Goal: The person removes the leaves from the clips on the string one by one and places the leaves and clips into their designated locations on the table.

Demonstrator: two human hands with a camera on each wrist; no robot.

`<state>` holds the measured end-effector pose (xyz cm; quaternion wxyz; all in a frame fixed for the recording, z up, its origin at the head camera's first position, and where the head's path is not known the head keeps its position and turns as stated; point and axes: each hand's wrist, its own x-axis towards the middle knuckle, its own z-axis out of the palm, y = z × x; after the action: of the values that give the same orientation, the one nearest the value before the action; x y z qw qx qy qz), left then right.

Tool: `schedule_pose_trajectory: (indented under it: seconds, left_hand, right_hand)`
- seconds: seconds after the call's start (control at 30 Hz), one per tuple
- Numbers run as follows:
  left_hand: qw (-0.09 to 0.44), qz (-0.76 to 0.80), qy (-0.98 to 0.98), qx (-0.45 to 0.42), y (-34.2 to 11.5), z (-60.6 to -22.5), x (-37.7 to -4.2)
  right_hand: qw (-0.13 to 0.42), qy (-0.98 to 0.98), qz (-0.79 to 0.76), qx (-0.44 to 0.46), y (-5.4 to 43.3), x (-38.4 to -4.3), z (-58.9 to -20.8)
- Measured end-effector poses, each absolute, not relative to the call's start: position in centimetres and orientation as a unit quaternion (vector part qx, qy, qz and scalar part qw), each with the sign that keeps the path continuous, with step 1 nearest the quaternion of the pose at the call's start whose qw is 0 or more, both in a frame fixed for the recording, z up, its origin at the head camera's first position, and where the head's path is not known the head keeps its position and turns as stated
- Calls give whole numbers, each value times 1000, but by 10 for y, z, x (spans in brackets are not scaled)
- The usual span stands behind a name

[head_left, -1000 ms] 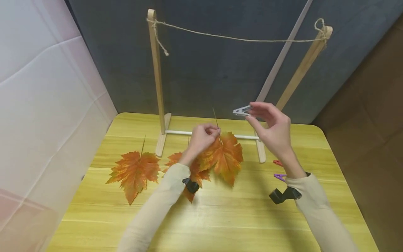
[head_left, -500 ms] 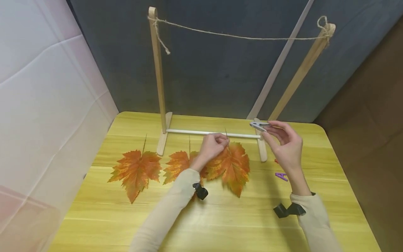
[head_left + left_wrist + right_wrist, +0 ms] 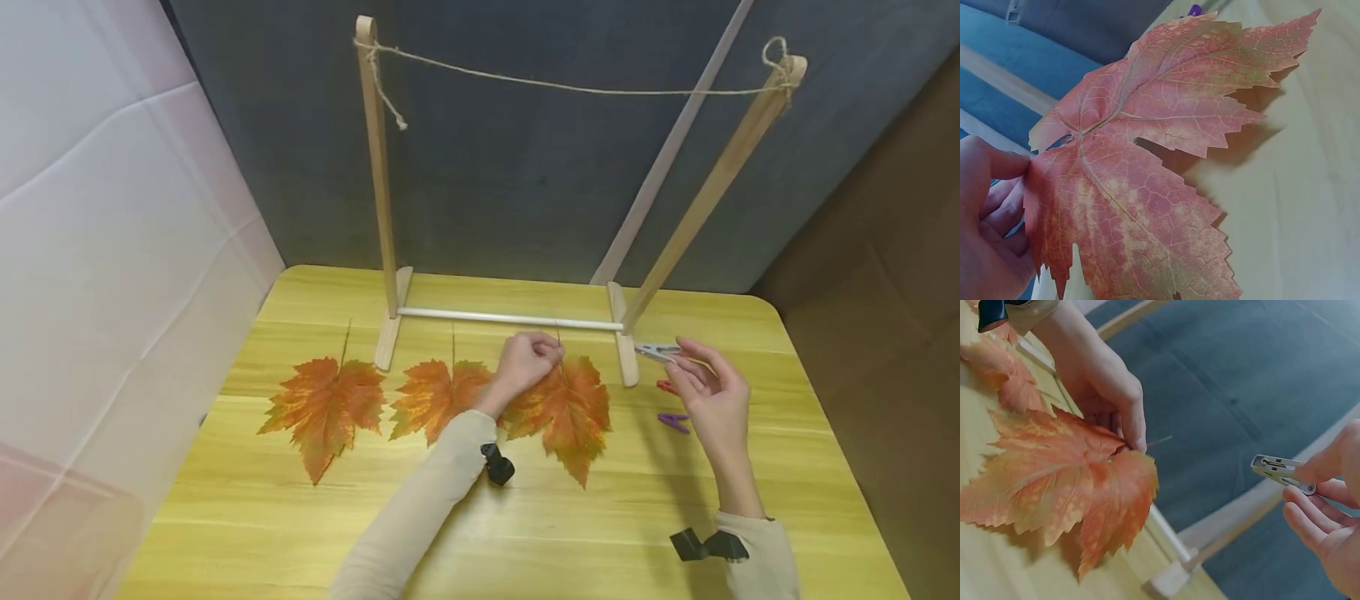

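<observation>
My left hand (image 3: 527, 363) pinches the stem of an orange-red maple leaf (image 3: 572, 408) close to where the stem meets the blade. In the left wrist view the leaf (image 3: 1129, 162) casts a shadow on the wood, its edge raised over the table. To the right, my right hand (image 3: 712, 387) holds a grey clothespin (image 3: 657, 352) between thumb and fingers, beside the stand's right foot. The right wrist view shows the clothespin (image 3: 1282, 472) side-on, nothing in its mouth. Two more maple leaves lie to the left: one at far left (image 3: 324, 408), another (image 3: 435, 396) partly behind my left forearm.
A wooden stand with a left post (image 3: 378, 167), a right post (image 3: 712, 192) and a white crossbar (image 3: 510, 318) stands at the table's back. Twine (image 3: 555, 85) spans the post tops. A red clothespin (image 3: 665, 386) and a purple clothespin (image 3: 672, 422) lie near my right hand.
Both hands have moved down and to the right, the left with the maple leaf, the right with the grey clothespin. The held leaf is now lower, nearer the table, and more of the middle leaf shows.
</observation>
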<state>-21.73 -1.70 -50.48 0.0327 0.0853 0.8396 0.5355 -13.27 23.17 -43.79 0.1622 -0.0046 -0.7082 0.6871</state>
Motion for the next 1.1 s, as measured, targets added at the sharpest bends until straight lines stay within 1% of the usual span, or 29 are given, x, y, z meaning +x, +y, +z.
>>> schedule_pose_trajectory:
  seconds: [0.07,0.23,0.3,0.53,0.77,0.83,1.0,1.1]
  left_hand:
    - [43,540,836,90,-12,-507,-216]
    - [62,543,833,88,-3,-511,-215]
    - [63,541,834,86,-1,-513,-215]
    - [67,527,842,93,7,-521,-218]
    - [56,518,848,98,12,-526,-219]
    - [59,515,849,100,14,-527,-218]
    - [67,502,856,101,16,-532,-217]
    - [67,492,862,97,16,-534,-217]
  right_hand:
    - [155,-705,691,-21,240,-128,-445]
    - [145,-683,715,-28,256,-115,-464]
    - [140,-679,720,-34,262,-110,-472]
    - [120,-684,712,-102,281,-92,-496]
    - [72,-713,682,-147,292,-78,-514]
    - [59,-720,676,-149,294,-74,-520]
    - [35,-725,677,-117,298,-65,-532]
    - [21,-754,648,-110,298,-63,-538]
